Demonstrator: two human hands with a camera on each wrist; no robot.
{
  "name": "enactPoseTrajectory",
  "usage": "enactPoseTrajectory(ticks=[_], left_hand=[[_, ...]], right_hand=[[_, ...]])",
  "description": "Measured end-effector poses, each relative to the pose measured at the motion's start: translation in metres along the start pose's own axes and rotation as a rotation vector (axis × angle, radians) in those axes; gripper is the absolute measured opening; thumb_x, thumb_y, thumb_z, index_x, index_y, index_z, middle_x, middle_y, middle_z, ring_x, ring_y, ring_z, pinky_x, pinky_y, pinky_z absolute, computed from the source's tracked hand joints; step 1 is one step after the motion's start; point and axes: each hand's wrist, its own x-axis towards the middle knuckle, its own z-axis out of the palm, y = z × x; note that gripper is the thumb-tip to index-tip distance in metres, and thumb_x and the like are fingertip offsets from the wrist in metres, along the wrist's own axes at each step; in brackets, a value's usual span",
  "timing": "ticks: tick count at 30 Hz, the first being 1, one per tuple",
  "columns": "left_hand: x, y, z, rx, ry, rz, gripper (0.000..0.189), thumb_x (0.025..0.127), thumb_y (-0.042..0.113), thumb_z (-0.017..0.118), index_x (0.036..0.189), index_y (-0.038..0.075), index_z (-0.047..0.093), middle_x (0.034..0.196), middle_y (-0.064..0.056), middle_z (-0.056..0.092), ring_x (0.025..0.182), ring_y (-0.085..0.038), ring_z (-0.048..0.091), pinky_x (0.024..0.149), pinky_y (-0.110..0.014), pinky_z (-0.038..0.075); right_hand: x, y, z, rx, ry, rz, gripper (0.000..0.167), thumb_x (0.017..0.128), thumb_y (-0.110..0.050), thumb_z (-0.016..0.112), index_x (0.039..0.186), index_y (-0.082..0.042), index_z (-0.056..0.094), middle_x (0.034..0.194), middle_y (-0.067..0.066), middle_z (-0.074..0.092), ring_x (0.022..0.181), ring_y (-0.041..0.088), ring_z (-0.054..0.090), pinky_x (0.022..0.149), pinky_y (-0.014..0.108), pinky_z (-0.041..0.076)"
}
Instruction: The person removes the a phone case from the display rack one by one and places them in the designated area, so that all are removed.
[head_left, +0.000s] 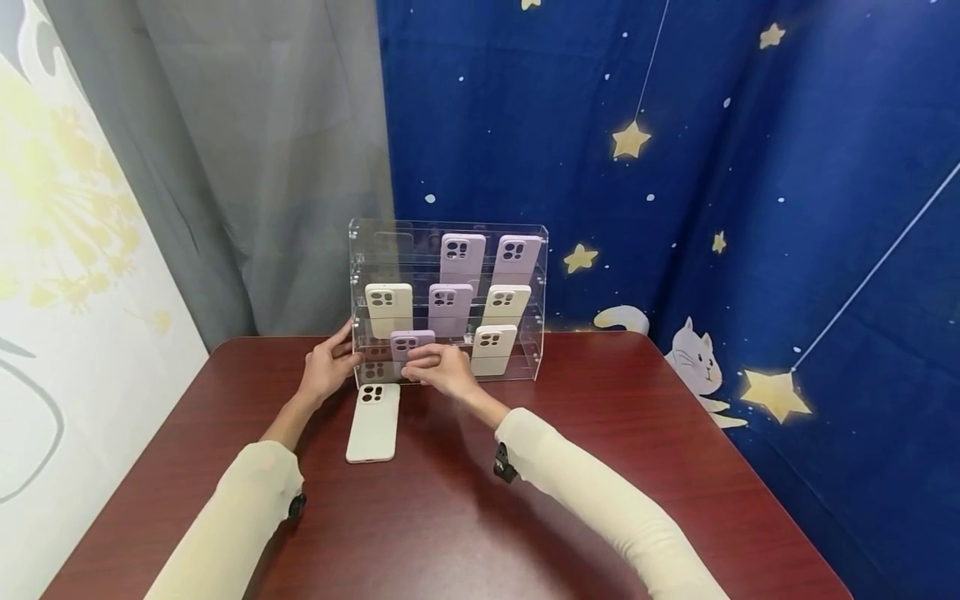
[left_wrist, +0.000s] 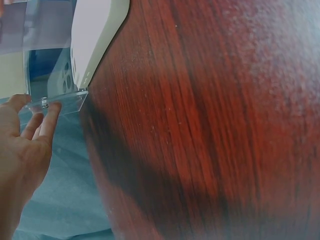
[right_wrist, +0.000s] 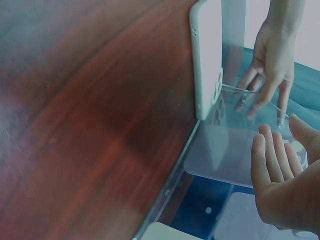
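A clear tiered display stand (head_left: 382, 233) holds several lilac and off-white phone cases. My left hand (head_left: 327, 364) touches the stand's left side, fingertips on the clear side panel in the left wrist view. My right hand (head_left: 447, 371) is at a lilac phone case (head_left: 415, 337) in the lowest tier and partly covers it. In the right wrist view the fingers of my right hand (right_wrist: 287, 185) are nearly straight, thumb apart, in front of that case. An off-white phone case (head_left: 372, 429) lies on the table, camera end beside the stand's front left corner.
The stand is at the far side of a dark red wooden table (head_left: 570, 500). Off-white cases stand in the lowest tier (head_left: 492, 354) on the right and the tier above (head_left: 390, 312) on the left. Grey and blue curtains (head_left: 510, 108) hang behind.
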Motion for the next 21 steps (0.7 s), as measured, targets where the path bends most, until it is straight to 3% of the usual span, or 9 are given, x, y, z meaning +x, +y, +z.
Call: enactPoseTrajectory(ticks=[4, 8, 13, 17, 21], left_hand=[[0.001, 0.001, -0.001, -0.012, -0.004, -0.005, 0.077, 0.099, -0.004, 0.066, 0.163, 0.023, 0.033, 0.139, -0.033, 0.057, 0.125, -0.042, 0.062, 0.077, -0.018, 0.060], [0.001, 0.002, -0.002, -0.024, -0.002, 0.001, 0.077, 0.099, -0.004, 0.066, 0.163, 0.021, 0.033, 0.141, -0.034, 0.056, 0.127, -0.043, 0.060, 0.080, -0.020, 0.061], [-0.003, 0.002, -0.005, -0.003, -0.004, -0.002, 0.076, 0.099, -0.002, 0.065, 0.163, 0.023, 0.033, 0.142, -0.034, 0.055, 0.129, -0.041, 0.059, 0.083, -0.024, 0.061], [-0.004, 0.001, -0.004, -0.015, 0.002, -0.001, 0.076, 0.099, -0.004, 0.065, 0.163, 0.022, 0.034, 0.140, -0.034, 0.056, 0.128, -0.042, 0.060, 0.082, -0.023, 0.061], [-0.002, 0.003, 0.000, -0.031, -0.001, 0.003, 0.076, 0.099, -0.005, 0.065, 0.163, 0.022, 0.035, 0.140, -0.034, 0.056, 0.128, -0.043, 0.060, 0.081, -0.021, 0.061]], right_hand=[[0.005, -0.009, -0.005, -0.014, -0.016, -0.022, 0.033, 0.088, -0.006, 0.084, 0.119, 0.002, 0.076, 0.099, 0.014, 0.079, 0.085, 0.028, 0.079, 0.075, 0.039, 0.066], [0.009, -0.016, -0.011, -0.024, -0.019, -0.052, 0.032, 0.090, -0.006, 0.083, 0.119, 0.003, 0.075, 0.099, 0.015, 0.079, 0.084, 0.025, 0.079, 0.070, 0.032, 0.065], [0.011, -0.022, -0.015, -0.019, -0.018, -0.053, 0.030, 0.090, -0.010, 0.083, 0.118, 0.000, 0.077, 0.099, 0.013, 0.079, 0.083, 0.021, 0.079, 0.066, 0.026, 0.064], [0.011, -0.025, -0.019, -0.026, -0.002, -0.046, 0.027, 0.089, -0.013, 0.084, 0.115, -0.005, 0.079, 0.096, 0.008, 0.080, 0.079, 0.019, 0.079, 0.055, 0.020, 0.059], [0.014, -0.028, -0.025, -0.055, 0.034, -0.070, 0.025, 0.089, -0.014, 0.085, 0.112, -0.006, 0.080, 0.095, 0.007, 0.080, 0.078, 0.019, 0.079, 0.059, 0.021, 0.061]])
